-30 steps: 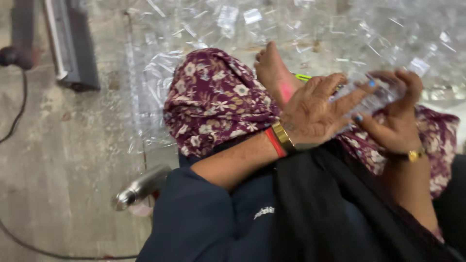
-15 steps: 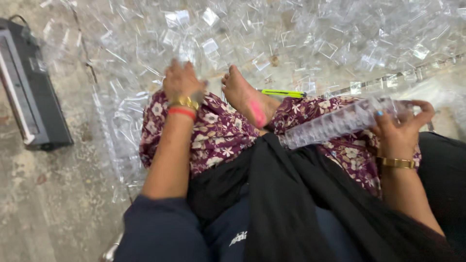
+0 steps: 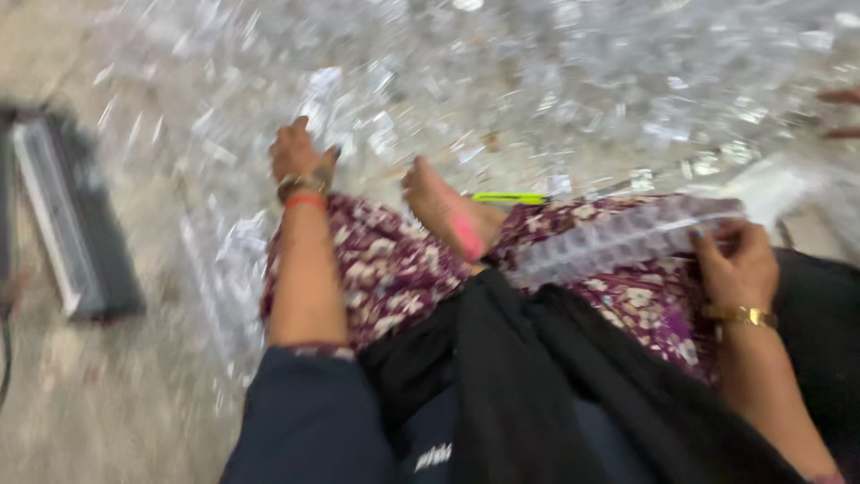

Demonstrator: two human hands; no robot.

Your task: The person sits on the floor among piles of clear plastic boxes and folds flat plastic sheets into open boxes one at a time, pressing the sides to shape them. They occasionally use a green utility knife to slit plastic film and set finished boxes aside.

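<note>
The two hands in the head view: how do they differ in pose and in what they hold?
The left hand is stretched forward past the knee, down at the loose heap of clear plastic pieces; the right hand stays close over the lap. The left hand grips nothing that shows; the right hand is closed on a long stack of clear plastic pieces. The left wrist has a red band, the right only a gold one. Both are bare.

I see maroon trousers with a cream flower print, a black draped cloth and a navy blue sleeve. My left hand wears red and gold bangles; a neon-green pen lies by the clear, colourless plastic pieces.
</note>
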